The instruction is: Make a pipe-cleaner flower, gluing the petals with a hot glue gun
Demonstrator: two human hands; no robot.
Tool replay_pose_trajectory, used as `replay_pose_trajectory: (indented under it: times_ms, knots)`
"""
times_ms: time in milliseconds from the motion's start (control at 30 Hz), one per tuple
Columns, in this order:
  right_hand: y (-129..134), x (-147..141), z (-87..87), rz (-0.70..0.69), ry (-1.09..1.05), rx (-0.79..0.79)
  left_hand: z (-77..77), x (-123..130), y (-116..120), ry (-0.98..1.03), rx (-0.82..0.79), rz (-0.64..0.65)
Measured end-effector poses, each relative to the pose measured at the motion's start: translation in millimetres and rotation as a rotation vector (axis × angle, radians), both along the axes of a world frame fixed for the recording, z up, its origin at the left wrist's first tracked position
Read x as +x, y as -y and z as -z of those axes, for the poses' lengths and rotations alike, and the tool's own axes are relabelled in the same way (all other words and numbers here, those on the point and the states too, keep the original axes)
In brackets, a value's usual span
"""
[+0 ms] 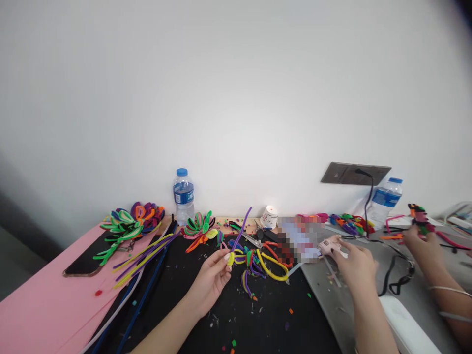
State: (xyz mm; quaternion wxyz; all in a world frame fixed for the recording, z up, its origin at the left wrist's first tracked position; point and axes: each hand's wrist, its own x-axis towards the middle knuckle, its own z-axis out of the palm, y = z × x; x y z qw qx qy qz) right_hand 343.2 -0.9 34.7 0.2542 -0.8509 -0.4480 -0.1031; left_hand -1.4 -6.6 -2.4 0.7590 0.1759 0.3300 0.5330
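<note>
My left hand (215, 276) pinches a pipe cleaner piece, with a purple stem (242, 230) standing up and a yellow curl (231, 259) at the fingertips. Just right of it lies a bundle of bent pipe cleaners (251, 260) in purple, green and yellow, with a big yellow loop (273, 275). Further right, my right hand (354, 265) has its fingers closed on a small pale pink object (330, 245), whose kind I cannot make out. That object sits at the edge of a pixelated flat area (300, 241). Scissors (254, 240) lie behind the bundle.
Pipe-cleaner flowers (127, 226), a phone (86, 260) and loose stems (147, 255) are at left. Water bottles (183, 196) and a paper cup (269, 217) stand near the wall. At right, another person's hand (424, 241) holds a pipe-cleaner figure; a black cable (401, 275) crosses the table.
</note>
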Motion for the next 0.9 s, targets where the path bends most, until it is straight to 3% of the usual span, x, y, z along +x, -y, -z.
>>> replay_pose_trajectory:
  times_ms: [67, 100, 200, 300, 467, 633, 900]
  knots:
    - [-1, -32, -7.6, -0.133, -0.118, 0.239, -1.4, 0, 0, -0.031, 0.030, 0.013]
    - [-2, -52, -10.4, -0.284, -0.252, 0.294, -2.1, 1, 1, -0.047, 0.051, 0.022]
    - [-6, -112, -13.5, -0.842, -0.785, 0.166, -2.8, 2, 2, -0.110, 0.123, 0.052]
    - [-13, -155, -11.3, -1.084, -1.159, 0.033, -1.1, 4, 4, -0.225, 0.192, 0.096]
    - [-19, -171, -2.7, -1.009, -1.343, 0.070, -1.1, 4, 2, -0.381, 0.247, 0.074]
    - [-16, -164, 12.5, -0.926, -1.363, 0.059, -3.3, 2, -2, -0.343, 0.219, 0.020]
    - [-14, -164, 18.6, -1.031, -1.320, 0.086, -2.2, 1, -2, -0.346, 0.143, -0.065]
